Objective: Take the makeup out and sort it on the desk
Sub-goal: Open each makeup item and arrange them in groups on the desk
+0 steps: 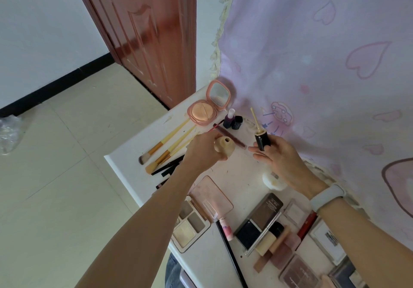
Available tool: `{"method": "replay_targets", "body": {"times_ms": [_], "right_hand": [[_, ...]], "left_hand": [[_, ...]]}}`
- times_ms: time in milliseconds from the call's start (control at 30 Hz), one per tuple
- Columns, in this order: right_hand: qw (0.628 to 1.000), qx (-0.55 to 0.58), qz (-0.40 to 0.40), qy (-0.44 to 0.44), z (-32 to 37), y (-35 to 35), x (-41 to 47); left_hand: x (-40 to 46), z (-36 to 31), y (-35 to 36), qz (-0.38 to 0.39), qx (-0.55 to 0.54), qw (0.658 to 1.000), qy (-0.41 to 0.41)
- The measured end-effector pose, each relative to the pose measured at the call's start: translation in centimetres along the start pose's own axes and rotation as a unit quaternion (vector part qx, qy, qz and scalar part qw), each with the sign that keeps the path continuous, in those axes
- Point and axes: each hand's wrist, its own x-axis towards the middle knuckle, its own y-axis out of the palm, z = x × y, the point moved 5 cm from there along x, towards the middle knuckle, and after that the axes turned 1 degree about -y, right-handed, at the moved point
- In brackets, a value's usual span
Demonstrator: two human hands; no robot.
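Note:
My left hand (202,151) grips an open beige concealer bottle (224,146), mouth upward, above the white desk (125,164). My right hand (280,155) holds its black cap (261,141) with the thin wand pointing up, just right of the bottle. On the desk lie an open pink powder compact (202,113) with a mirror, two dark nail polish bottles (232,121), a dark red lip gloss tube (232,139), several bamboo-handled brushes (169,141), black pencils (166,167), a pink-lidded eyeshadow palette (196,218), and more palettes and foundation tubes (268,234) near me.
A pink heart-print cloth (324,64) hangs along the desk's right side. A brown door (145,30) stands behind the desk's far corner. Cream tiled floor (55,176) lies left, with a crumpled clear plastic bag (10,131). A white round pot (273,181) sits under my right wrist.

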Motion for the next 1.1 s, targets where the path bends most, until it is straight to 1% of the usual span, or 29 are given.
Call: {"method": "replay_targets", "body": {"times_ms": [167, 367, 433, 567, 733, 967, 1100], "right_hand": [[0.996, -0.083, 0.004, -0.039, -0.1, 1.6, 0.7], [0.996, -0.063, -0.019, -0.057, -1.3, 3.5, 1.6], [0.994, -0.082, -0.014, -0.069, -1.6, 3.7, 1.7], [0.978, -0.183, 0.0, -0.098, -2.0, 3.7, 1.4], [0.945, -0.298, -0.02, -0.136, -2.2, 4.0, 1.3], [0.93, -0.34, -0.025, -0.135, -2.9, 4.8, 1.2], [0.926, -0.344, -0.036, -0.15, -3.0, 4.9, 1.2]], "left_hand": [[-0.3, 0.6, -0.8, -0.024, 0.028, 0.999, -0.023], [-1.1, 1.0, -1.1, -0.016, 0.096, 0.995, -0.02], [-1.4, 1.1, -1.1, -0.027, 0.109, 0.994, -0.014], [-1.7, 1.2, -1.0, -0.053, 0.121, 0.991, -0.012], [-1.7, 1.2, -1.1, -0.084, 0.125, 0.988, -0.021], [-1.6, 1.9, -1.0, -0.063, 0.16, 0.985, -0.01], [-1.7, 1.7, -0.8, -0.068, 0.146, 0.987, -0.018]]}}
